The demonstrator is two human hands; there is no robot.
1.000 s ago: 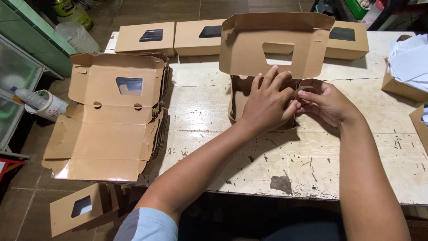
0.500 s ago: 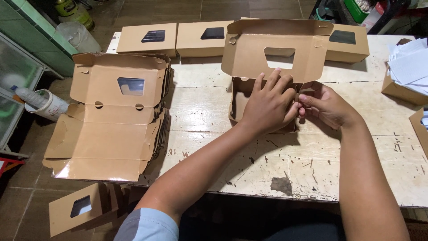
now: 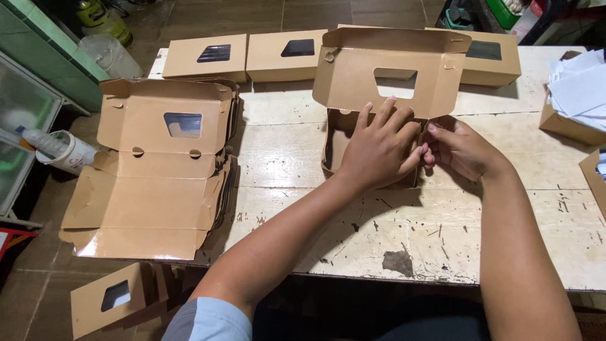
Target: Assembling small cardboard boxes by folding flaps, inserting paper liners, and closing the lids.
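— The fingers of the left hand point(image 3: 379, 148) lie spread and flat across the half-folded brown cardboard box with a cut-out window point(image 3: 388, 82), pressing its front wall down toward the counter point(image 3: 297, 208). Those of the right hand point(image 3: 464, 148)?

— Drawn together in a pinch at the box's right end, thumb and forefinger tips closed on a small flap or corner there; the left hand hides the exact edge, so I can't tell which flap.

— Where does the box sit?

— Mid-counter, directly under both hands. Its long axis runs left to right, and its windowed lid stands up behind the knuckles, leaning slightly away from the person.

— So which hand is nearer the working end?

— The right. It lies just right of the left fingertips, nearly touching them. The box's left end is uncovered.

— And around them?

— A stack of flat unfolded brown carton blanks point(image 3: 158, 177) at the left edge, finished closed boxes point(image 3: 205, 57) along the far side, white papers point(image 3: 577, 79) far right.
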